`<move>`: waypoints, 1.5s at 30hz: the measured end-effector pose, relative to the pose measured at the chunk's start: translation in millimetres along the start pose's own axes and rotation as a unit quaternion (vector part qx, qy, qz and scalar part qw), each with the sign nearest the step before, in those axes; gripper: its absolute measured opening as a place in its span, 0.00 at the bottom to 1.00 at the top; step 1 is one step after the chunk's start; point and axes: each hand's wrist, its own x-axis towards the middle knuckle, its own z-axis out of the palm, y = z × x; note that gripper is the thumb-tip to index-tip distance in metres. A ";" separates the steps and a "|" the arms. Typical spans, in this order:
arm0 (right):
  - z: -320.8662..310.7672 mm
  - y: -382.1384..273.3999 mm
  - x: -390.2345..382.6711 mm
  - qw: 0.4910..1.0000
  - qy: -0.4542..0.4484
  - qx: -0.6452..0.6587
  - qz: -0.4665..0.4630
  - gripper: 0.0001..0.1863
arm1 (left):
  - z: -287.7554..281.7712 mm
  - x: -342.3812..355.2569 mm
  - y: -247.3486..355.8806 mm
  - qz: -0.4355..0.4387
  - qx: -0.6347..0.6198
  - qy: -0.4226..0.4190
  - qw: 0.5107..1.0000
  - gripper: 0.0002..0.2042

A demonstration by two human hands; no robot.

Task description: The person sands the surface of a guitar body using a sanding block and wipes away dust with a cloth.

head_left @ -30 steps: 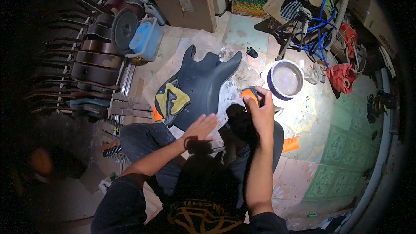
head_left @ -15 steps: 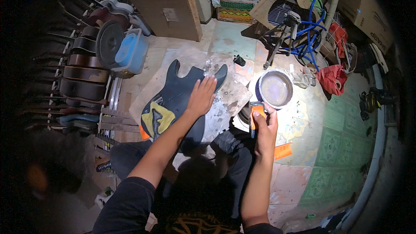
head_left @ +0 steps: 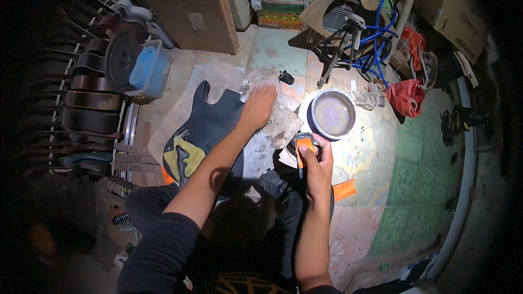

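Note:
A dark solid-body guitar body (head_left: 210,114) with a black-and-yellow patch near its lower end lies on a worn board (head_left: 163,130) in front of me. My left hand (head_left: 260,106) is stretched over its right horn, palm down; motion blurs the fingers, but they look extended, and the hand hides the horn. My right hand (head_left: 317,166) grips a small flat orange-and-black block (head_left: 305,148) between thumb and fingers, its exact kind unclear. Just beyond that hand stands a round basin (head_left: 332,113) with a pale, cloudy inside.
An orange printed sheet (head_left: 344,189) lies right of my right forearm. A small black object (head_left: 286,78) sits beyond the board. Guitars (head_left: 92,98) on a rack and a blue plastic tub (head_left: 150,71) stand left. A blue hose (head_left: 376,57) and red bag (head_left: 405,98) lie at the far right.
My left hand has slid a little farther out along the guitar body's right horn and now blurs. The right hand keeps its grip on the block. The whole view has shifted slightly.

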 end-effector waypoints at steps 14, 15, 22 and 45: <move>-18.2 26.8 5.1 0.981 -0.110 0.156 0.020 0.21 | -54.2 -264.7 76.0 0.027 -0.104 -0.066 0.992 0.30; -19.0 31.6 2.5 0.980 -0.134 0.149 0.017 0.20 | -56.1 -280.0 84.0 0.034 -0.121 -0.045 0.991 0.30; -22.8 54.7 -53.2 0.961 -0.230 0.136 0.064 0.14 | -87.0 -324.0 124.1 -0.173 -0.540 -0.275 0.776 0.23; 3.3 135.9 -88.2 0.938 -0.269 -0.097 0.194 0.19 | -105.9 -277.7 103.4 -0.225 -0.629 0.117 0.735 0.11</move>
